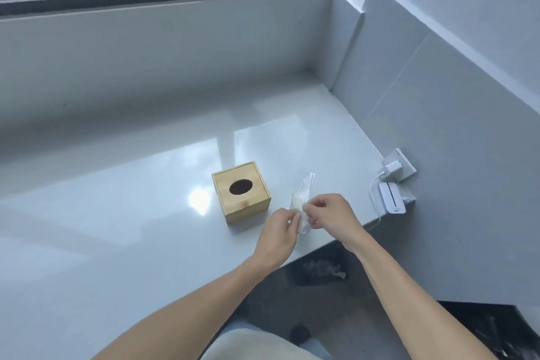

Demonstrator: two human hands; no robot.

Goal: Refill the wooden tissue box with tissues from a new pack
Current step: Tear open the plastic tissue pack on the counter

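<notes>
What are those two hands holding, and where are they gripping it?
A clear plastic tissue pack, pinched at its near end between the left hand and right hand; nothing touches the wooden box.

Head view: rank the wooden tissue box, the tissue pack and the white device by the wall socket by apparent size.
1. wooden tissue box, clearly largest.
2. tissue pack and white device: similar; the pack is edge-on and partly hidden by both hands, so unranked.

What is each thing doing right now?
Wooden tissue box: lid on, oval hole dark, no tissue poking out.
Tissue pack: held up off the counter by both hands.
Left hand: pinching the pack.
Right hand: pinching the pack.
Charger: plugged in.
</notes>
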